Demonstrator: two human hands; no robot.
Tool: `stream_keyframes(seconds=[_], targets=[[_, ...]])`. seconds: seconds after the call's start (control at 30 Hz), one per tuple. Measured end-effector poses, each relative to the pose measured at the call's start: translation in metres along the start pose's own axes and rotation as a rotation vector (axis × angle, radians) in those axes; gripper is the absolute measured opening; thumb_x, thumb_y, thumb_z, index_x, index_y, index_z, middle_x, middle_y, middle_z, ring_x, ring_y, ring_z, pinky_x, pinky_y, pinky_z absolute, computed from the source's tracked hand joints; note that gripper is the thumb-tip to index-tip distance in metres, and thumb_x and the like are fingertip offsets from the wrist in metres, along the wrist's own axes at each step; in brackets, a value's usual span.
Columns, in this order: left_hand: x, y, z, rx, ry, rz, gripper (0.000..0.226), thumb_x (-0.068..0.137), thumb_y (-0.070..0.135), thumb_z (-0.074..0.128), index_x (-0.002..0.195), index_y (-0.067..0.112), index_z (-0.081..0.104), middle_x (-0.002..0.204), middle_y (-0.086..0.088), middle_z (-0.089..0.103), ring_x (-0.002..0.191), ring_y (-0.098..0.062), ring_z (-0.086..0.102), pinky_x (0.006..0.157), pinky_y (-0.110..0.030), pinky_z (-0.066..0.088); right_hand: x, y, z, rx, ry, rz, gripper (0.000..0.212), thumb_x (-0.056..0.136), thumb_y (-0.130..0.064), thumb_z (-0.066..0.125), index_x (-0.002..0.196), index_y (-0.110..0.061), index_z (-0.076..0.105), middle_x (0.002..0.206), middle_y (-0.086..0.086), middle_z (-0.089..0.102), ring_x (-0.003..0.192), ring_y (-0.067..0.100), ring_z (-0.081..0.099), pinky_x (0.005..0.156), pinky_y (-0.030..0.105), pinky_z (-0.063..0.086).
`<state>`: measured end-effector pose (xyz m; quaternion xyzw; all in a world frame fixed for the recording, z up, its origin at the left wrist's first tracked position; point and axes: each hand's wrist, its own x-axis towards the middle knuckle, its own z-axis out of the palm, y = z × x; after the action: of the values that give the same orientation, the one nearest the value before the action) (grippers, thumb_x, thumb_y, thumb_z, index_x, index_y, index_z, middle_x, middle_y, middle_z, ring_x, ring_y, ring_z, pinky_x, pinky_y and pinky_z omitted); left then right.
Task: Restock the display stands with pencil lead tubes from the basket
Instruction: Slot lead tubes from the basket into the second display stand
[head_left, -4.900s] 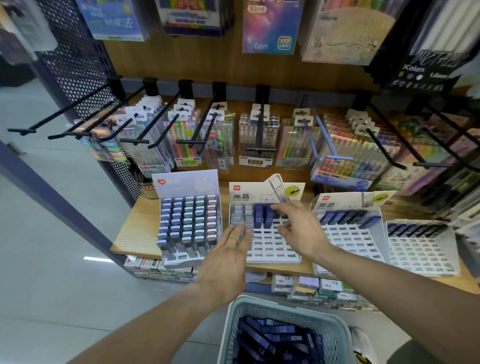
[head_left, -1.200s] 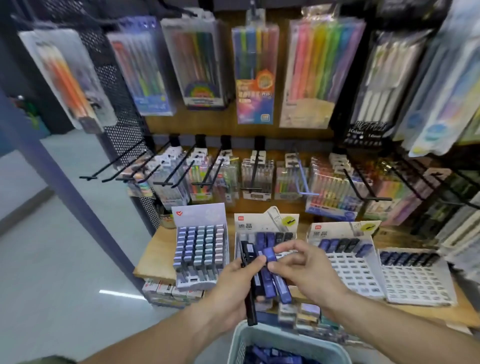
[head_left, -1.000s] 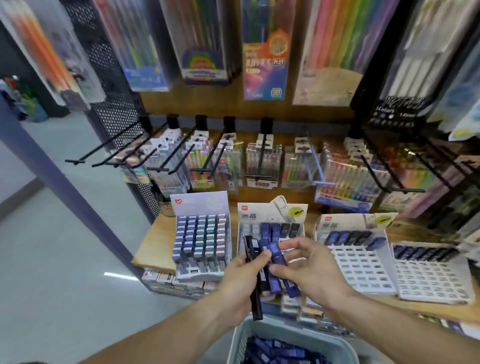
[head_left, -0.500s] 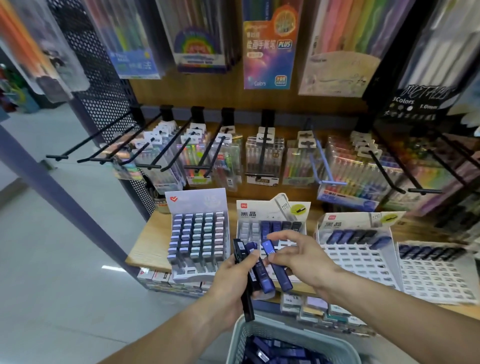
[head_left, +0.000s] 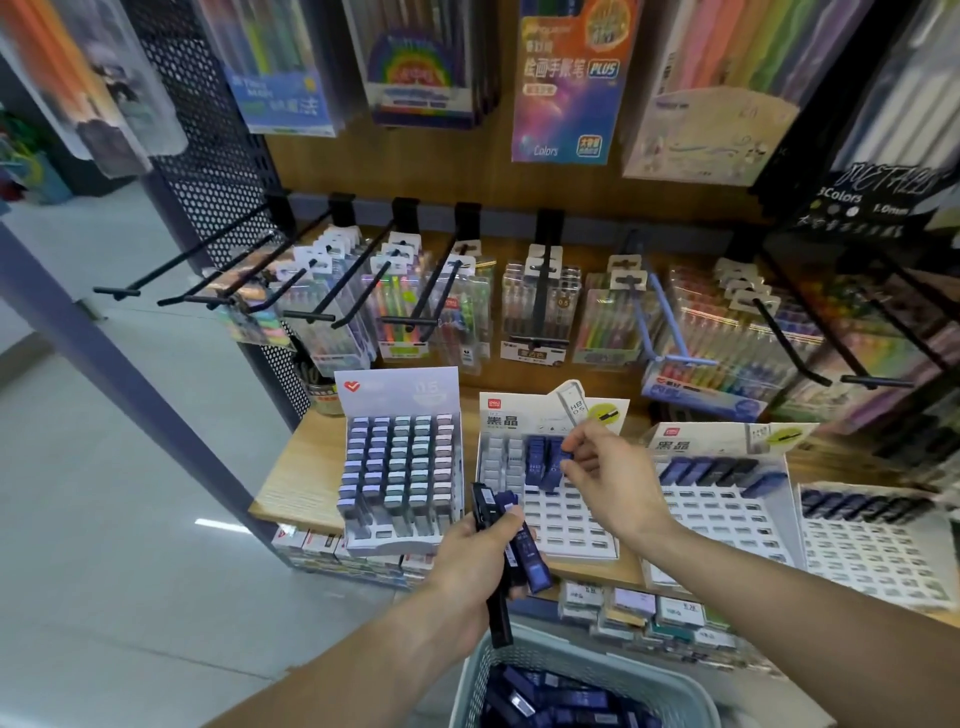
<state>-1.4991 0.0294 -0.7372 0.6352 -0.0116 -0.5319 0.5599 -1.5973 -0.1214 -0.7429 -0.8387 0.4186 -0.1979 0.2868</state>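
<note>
While the pale green plastic basket (head_left: 587, 670) sits nearest, heaped with dark blue tubes, the left hand (head_left: 467, 561) just above grips a fan of dark blue and black pencil lead tubes (head_left: 511, 545). Farther on, the right hand (head_left: 605, 475) pinches one blue tube (head_left: 567, 456) over the second white slotted display stand (head_left: 550, 499), at its top row. Behind hang clear pen packs (head_left: 540, 312).
</note>
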Motion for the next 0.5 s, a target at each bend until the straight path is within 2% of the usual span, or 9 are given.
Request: stream_keyframes(seconds=[0.2, 0.37, 0.43, 0.5], targets=[[0.004, 0.001, -0.004, 0.000, 0.005, -0.001, 0.033, 0.096, 0.026, 0.071, 0.118, 0.004, 0.062, 0.081, -0.011, 0.065, 0.054, -0.022, 0.058, 0.040, -0.025, 0.039, 0.004, 0.000, 0.017, -0.045, -0.036, -0.059, 0.023, 0.090, -0.013, 0.070, 0.095, -0.029, 0.055, 0.079, -0.018, 0.061, 0.076, 0.004, 0.065, 0.076, 0.031, 0.058], [0.002, 0.004, -0.005, -0.013, -0.004, 0.009, 0.020, 0.096, 0.025, 0.070, 0.103, 0.010, 0.059, 0.082, -0.012, 0.062, 0.058, -0.024, 0.058, 0.040, -0.025, 0.039, 0.002, -0.002, 0.027, -0.126, -0.096, -0.076, 0.020, 0.090, -0.012, 0.067, 0.096, -0.028, 0.055, 0.087, -0.007, 0.071, 0.081, 0.017, 0.069, 0.075, 0.038, 0.058], [0.002, 0.005, -0.007, -0.018, -0.010, 0.019, 0.019, 0.097, 0.025, 0.070, 0.102, 0.011, 0.058, 0.084, -0.013, 0.062, 0.058, -0.024, 0.058, 0.040, -0.025, 0.038, 0.002, -0.001, 0.029, -0.179, -0.091, -0.065, 0.015, 0.092, -0.015, 0.065, 0.101, -0.027, 0.061, 0.093, -0.003, 0.073, 0.087, 0.020, 0.070, 0.077, 0.037, 0.057], [0.001, 0.004, -0.008, -0.015, -0.016, 0.026, 0.020, 0.096, 0.026, 0.070, 0.103, 0.012, 0.059, 0.082, -0.012, 0.063, 0.056, -0.022, 0.058, 0.042, -0.025, 0.039, 0.004, 0.000, 0.029, -0.252, -0.088, -0.070, 0.021, 0.094, -0.017, 0.063, 0.112, -0.025, 0.068, 0.106, -0.002, 0.073, 0.097, 0.020, 0.069, 0.081, 0.034, 0.055]])
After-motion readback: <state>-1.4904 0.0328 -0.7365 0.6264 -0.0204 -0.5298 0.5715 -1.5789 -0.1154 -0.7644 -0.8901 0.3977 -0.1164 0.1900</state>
